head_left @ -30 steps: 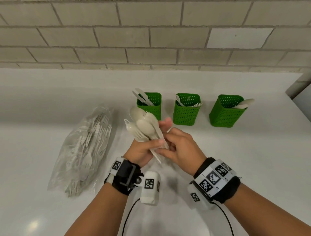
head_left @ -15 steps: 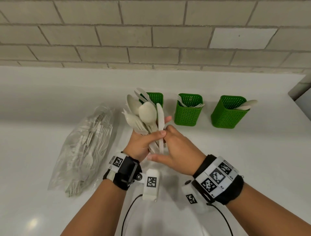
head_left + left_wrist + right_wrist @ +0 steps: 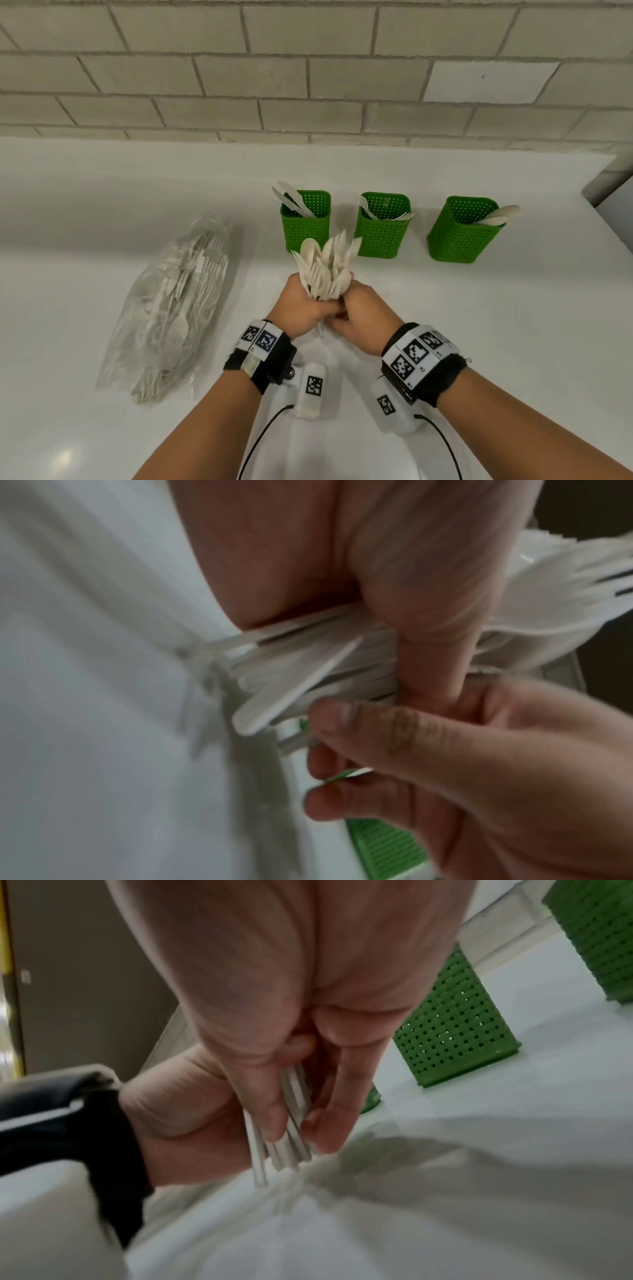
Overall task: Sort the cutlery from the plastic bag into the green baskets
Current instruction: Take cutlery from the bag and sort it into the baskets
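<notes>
Since the earlier head frames the bundle of cutlery (image 3: 325, 270) has dropped lower and nearer the person, the knife that stood apart at its right edge is back among the rest, and the two hands have closed in against each other around the handles. The left hand (image 3: 301, 305) wraps its fingers around the handles from the left, thumb (image 3: 435, 631) pressed across them; the right hand (image 3: 359, 315) curls round the same handles from the right, its fingers (image 3: 346, 1096) pinching the lower ends, which hang just above the white counter (image 3: 479, 325) in the right wrist view. Spoon bowls and fork tines fan upward out of the joined fists, in front of the gap between the left and middle baskets. The three green baskets stand in a row toward the brick wall (image 3: 308, 68): the left basket (image 3: 306, 222) holds knives, the middle basket (image 3: 383, 229) forks, the right basket (image 3: 462, 236) spoons, each with pieces leaning over its rim. The plastic bag (image 3: 171, 308) lies flat on the counter well to the left of the hands, with more white cutlery showing through it. Both wrists wear black bands with printed marker squares, and cables trail back from them.
</notes>
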